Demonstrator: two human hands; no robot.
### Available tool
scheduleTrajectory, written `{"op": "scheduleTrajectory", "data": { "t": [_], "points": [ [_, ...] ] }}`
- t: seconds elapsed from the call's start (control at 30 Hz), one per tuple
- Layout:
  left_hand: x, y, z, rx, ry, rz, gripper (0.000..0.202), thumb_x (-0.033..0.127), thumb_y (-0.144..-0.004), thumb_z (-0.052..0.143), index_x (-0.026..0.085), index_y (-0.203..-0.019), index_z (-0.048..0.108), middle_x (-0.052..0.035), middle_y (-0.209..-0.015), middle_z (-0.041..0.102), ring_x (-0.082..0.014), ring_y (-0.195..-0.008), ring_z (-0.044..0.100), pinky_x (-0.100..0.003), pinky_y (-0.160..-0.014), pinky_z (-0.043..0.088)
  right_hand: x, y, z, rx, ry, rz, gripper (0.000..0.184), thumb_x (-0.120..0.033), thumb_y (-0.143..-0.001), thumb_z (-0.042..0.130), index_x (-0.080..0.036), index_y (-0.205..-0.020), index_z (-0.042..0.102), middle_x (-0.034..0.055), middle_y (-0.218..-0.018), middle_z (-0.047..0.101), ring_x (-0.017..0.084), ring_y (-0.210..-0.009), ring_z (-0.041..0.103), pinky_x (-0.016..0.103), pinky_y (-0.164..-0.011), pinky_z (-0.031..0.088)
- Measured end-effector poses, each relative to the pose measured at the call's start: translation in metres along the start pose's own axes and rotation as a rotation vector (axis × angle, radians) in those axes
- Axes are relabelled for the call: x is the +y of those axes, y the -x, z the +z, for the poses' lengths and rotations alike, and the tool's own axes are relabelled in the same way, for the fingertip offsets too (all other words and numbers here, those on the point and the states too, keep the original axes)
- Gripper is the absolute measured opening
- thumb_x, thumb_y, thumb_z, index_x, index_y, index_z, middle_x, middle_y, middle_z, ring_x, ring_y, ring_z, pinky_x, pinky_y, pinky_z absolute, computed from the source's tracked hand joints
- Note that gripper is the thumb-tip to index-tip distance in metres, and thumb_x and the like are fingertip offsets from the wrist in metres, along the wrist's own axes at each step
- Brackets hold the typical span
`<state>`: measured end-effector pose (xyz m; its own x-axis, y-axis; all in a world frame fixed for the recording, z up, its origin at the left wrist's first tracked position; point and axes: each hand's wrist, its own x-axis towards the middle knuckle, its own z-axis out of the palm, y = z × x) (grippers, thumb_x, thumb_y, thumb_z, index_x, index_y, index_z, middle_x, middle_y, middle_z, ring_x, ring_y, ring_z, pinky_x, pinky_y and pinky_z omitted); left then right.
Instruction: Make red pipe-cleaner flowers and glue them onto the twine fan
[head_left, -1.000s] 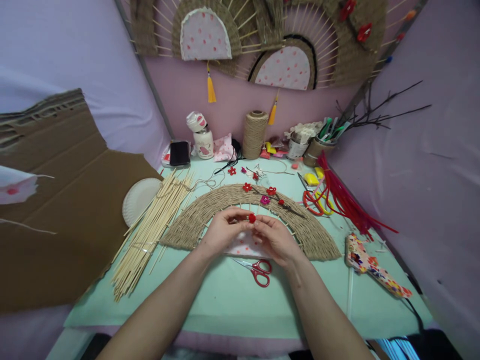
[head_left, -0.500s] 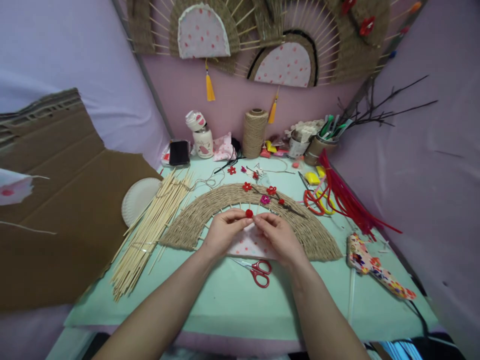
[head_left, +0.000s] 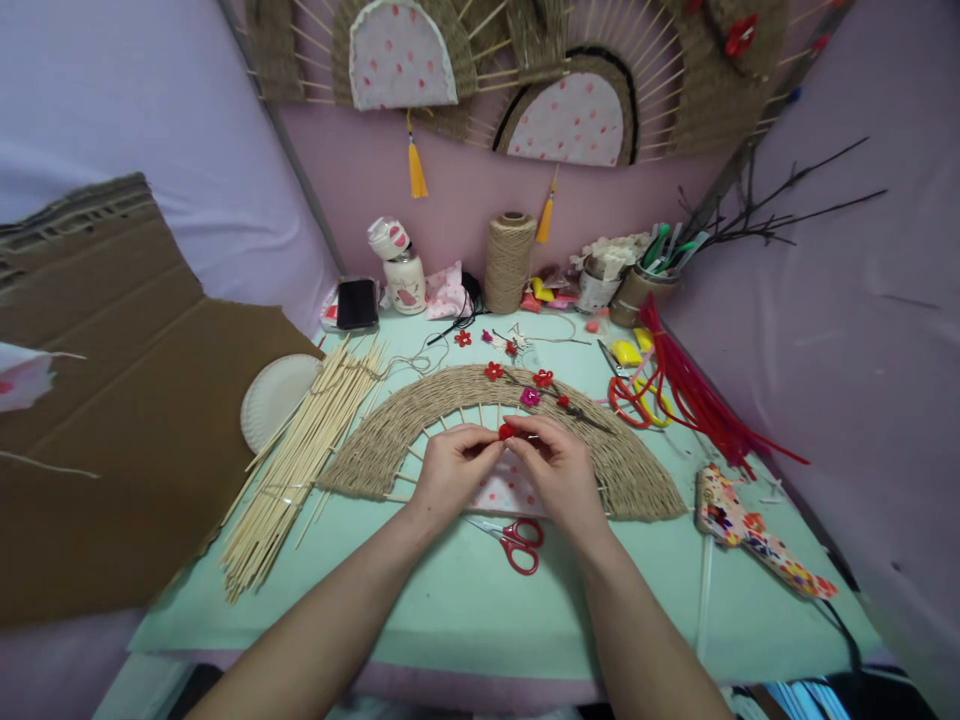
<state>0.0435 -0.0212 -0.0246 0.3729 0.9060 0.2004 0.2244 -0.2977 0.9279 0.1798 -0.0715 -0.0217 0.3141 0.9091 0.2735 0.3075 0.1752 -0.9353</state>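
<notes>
A small red piece, perhaps a coiled pipe cleaner bud (head_left: 505,432), is pinched between the fingertips of both hands. My left hand (head_left: 459,462) grips it from the left, thumb and forefinger closed. From the right, my right hand (head_left: 553,462) closes on it too, its fingers partly covering it. Below both hands lies a half-round fan (head_left: 375,450) woven of twine over sticks, with a dotted white cloth centre partly hidden. A twig (head_left: 589,418) with red and pink flowers (head_left: 530,398) rests on its upper right. Red-handled scissors (head_left: 519,545) lie just in front of the fan.
A bundle of thin sticks (head_left: 292,490), a white paper plate (head_left: 277,400) and a large cardboard sheet (head_left: 150,440) are on the left. Red pipe cleaners (head_left: 694,390) and a flower-patterned glue gun (head_left: 750,530) lie right. A twine spool (head_left: 510,265) stands behind.
Both hands have drawn closer together around the small red piece, which has shifted slightly right. My right fingers now cover more of it.
</notes>
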Motion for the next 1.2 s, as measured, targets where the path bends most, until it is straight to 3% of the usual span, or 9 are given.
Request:
{"op": "scheduleTrajectory", "data": {
  "t": [0.23, 0.37, 0.5, 0.7, 0.9, 1.2],
  "points": [
    [-0.001, 0.000, 0.001, 0.033, -0.093, 0.126, 0.008, 0.017, -0.076, 0.063, 0.018, -0.075, 0.071, -0.0047, -0.076, 0.071, -0.0154, -0.074, 0.064, -0.026, -0.070, 0.050, -0.001, -0.002, -0.005, -0.006, -0.039, 0.031, 0.020, -0.025, -0.080, 0.062, -0.023, -0.100, 0.068, 0.0049, -0.099, 0.066, 0.018, -0.085, 0.063, 0.030, -0.072, 0.051],
    [-0.004, 0.001, 0.003, 0.047, -0.165, 0.221, 0.010, 0.015, -0.078, 0.061, 0.018, -0.080, 0.071, -0.0044, -0.078, 0.071, -0.0149, -0.075, 0.064, -0.026, -0.071, 0.050, -0.005, -0.002, -0.008, -0.047, 0.009, -0.024, 0.010, -0.025, -0.082, 0.061, -0.022, -0.088, 0.069, 0.0043, -0.091, 0.067, 0.018, -0.084, 0.063, 0.030, -0.071, 0.051],
    [-0.007, 0.002, 0.003, 0.055, -0.202, 0.260, 0.014, 0.014, -0.080, 0.060, 0.020, -0.086, 0.071, -0.0041, -0.083, 0.073, -0.0152, -0.078, 0.065, -0.027, -0.074, 0.052, -0.006, -0.001, -0.006, -0.007, 0.070, -0.096, 0.009, -0.022, -0.083, 0.059, -0.023, -0.083, 0.068, 0.0038, -0.087, 0.067, 0.019, -0.085, 0.062, 0.032, -0.075, 0.050],
    [-0.007, 0.004, 0.003, 0.093, -0.070, 0.116, 0.015, 0.020, -0.079, 0.063, 0.022, -0.091, 0.073, -0.0035, -0.090, 0.074, -0.0159, -0.082, 0.067, -0.028, -0.078, 0.053, -0.003, -0.001, -0.006, 0.038, 0.096, -0.131, 0.014, -0.022, -0.083, 0.058, -0.024, -0.084, 0.072, 0.0041, -0.088, 0.071, 0.019, -0.085, 0.065, 0.035, -0.080, 0.051],
    [0.000, 0.003, 0.002, 0.093, 0.088, -0.085, 0.007, 0.023, -0.074, 0.067, 0.020, -0.079, 0.072, -0.0016, -0.078, 0.072, -0.0158, -0.074, 0.066, -0.026, -0.070, 0.052, -0.003, 0.000, -0.005, 0.050, 0.091, -0.095, 0.017, -0.020, -0.082, 0.058, -0.025, -0.083, 0.073, 0.0033, -0.088, 0.072, 0.019, -0.084, 0.066, 0.035, -0.080, 0.052],
    [0.000, -0.005, -0.004, 0.038, 0.201, -0.149, 0.003, 0.020, -0.069, 0.068, 0.018, -0.070, 0.071, -0.0023, -0.072, 0.071, -0.0157, -0.072, 0.064, -0.027, -0.072, 0.050, 0.001, 0.000, -0.006, 0.014, 0.008, 0.018, 0.014, -0.024, -0.080, 0.061, -0.024, -0.089, 0.072, 0.0048, -0.092, 0.072, 0.020, -0.087, 0.066, 0.037, -0.082, 0.052]
  ]
}}
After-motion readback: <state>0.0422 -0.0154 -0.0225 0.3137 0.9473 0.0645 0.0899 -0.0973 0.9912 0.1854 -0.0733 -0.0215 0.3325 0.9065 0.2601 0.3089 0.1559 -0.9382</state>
